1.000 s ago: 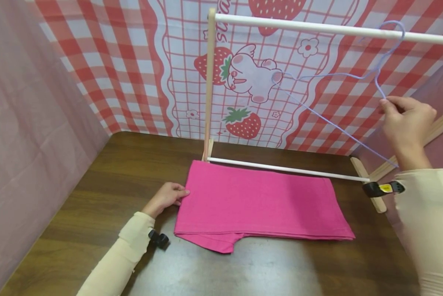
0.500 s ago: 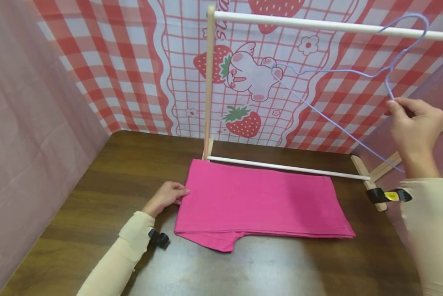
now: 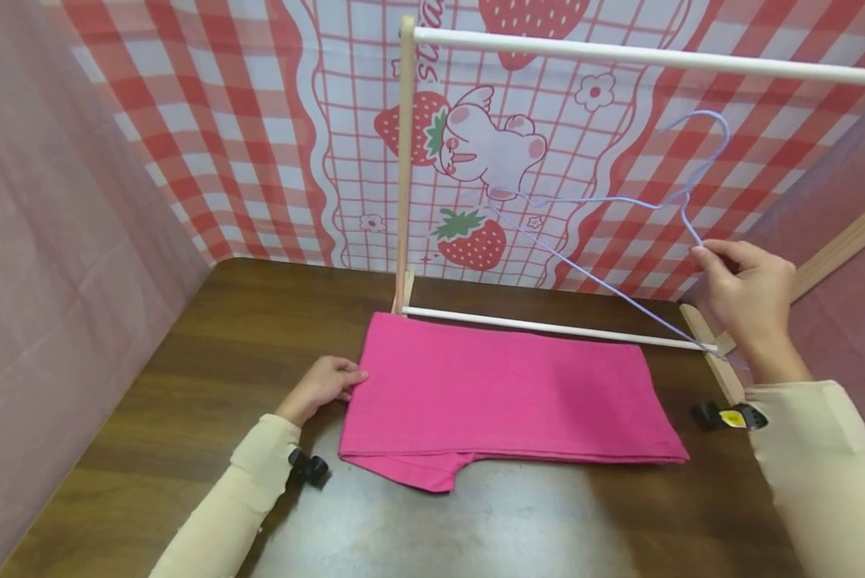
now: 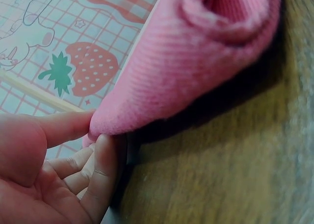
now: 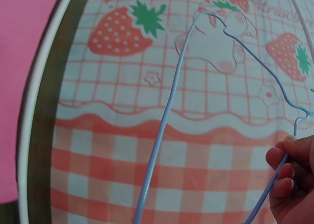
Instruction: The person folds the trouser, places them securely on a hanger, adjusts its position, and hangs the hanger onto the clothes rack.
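Note:
Folded pink trousers [image 3: 505, 393] lie flat on the table, with a pointed flap sticking out at the lower left. My left hand [image 3: 322, 384] pinches their left edge between thumb and finger. Seen from the left wrist, that edge is a rounded fold of the pink fabric [image 4: 176, 72], gripped at its tip. In my right hand [image 3: 750, 293] is a thin lilac wire hanger [image 3: 685, 194], held by one sloping shoulder. It is up in the air behind the trousers, hook upward, below the rack's top bar. The right wrist view shows fingers curled round the hanger wire [image 5: 167, 109].
A rack with a white top bar [image 3: 620, 54], wooden post [image 3: 407, 160] and white lower bar [image 3: 548, 326] stands behind the trousers. Its right foot [image 3: 714, 353] is near my right forearm. A strawberry-print cloth [image 3: 360, 160] hangs behind; pinkish curtains [image 3: 57, 241] close the sides.
My right hand first rises slightly to the right, then comes down and left with the hanger, whose hook drops from the top bar's height to below it. Left hand and trousers stay put.

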`<state>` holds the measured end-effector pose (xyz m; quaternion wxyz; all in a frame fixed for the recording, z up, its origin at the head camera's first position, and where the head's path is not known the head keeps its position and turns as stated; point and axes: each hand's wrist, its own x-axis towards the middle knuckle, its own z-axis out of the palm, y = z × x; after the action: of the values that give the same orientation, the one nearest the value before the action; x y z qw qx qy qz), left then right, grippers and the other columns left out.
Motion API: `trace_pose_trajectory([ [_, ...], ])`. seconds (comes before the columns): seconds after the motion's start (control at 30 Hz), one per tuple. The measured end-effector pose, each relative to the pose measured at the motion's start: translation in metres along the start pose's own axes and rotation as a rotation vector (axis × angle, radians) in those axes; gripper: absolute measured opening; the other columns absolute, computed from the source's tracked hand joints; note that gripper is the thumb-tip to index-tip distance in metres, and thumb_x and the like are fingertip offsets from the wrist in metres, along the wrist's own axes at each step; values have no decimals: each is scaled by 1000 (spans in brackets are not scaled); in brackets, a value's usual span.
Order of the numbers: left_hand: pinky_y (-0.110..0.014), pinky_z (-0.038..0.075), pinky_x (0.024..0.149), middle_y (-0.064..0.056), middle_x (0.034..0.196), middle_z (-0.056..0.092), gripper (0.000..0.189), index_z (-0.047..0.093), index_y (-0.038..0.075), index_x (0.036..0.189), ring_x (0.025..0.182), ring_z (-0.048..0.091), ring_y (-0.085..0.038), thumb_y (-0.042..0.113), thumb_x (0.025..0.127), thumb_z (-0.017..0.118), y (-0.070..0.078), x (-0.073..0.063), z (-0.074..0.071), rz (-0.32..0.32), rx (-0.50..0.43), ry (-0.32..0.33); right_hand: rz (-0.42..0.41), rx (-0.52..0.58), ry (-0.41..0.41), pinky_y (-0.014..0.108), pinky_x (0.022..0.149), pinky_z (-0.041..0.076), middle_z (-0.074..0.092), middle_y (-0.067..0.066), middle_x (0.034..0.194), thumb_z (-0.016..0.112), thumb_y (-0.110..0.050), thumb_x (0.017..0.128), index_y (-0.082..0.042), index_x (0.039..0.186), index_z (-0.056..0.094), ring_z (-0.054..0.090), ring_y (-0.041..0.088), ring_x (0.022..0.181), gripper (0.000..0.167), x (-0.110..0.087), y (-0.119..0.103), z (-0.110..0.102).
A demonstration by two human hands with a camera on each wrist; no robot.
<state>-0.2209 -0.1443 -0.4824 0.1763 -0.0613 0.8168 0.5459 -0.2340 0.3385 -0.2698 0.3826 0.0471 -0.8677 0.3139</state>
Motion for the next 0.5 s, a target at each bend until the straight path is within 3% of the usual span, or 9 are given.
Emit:
trace_pose_trajectory([
  [0.13,-28,58,69,-13,92,67,30,64,-10,111,71,60,-12,16,95,62,-1,0,0,-2,-6,5,-59,-13,-48,0,58,30,45,-45,68,70,-3,86,9,94,73,40,-24,60,14,-12,-2,13],
  [0.23,-27,57,68,-11,90,67,29,64,-10,110,70,59,-12,15,95,62,-2,1,0,0,-13,9,-158,-33,-89,2,60,30,63,-20,65,72,1,84,8,90,73,37,-26,63,9,-23,-1,26],
  [0.37,-25,56,66,-9,88,66,29,64,-10,110,69,58,-11,14,95,62,-2,1,0,6,-26,7,-223,-62,-185,7,59,31,68,17,69,72,1,84,5,88,73,35,-26,65,6,-38,1,41],
  [0.5,-25,56,66,-9,88,66,30,63,-11,111,68,58,-10,14,95,62,-2,1,0,10,-35,-2,-195,-67,-255,8,55,32,68,15,67,71,-2,85,2,89,73,37,-24,62,6,-51,1,51],
])
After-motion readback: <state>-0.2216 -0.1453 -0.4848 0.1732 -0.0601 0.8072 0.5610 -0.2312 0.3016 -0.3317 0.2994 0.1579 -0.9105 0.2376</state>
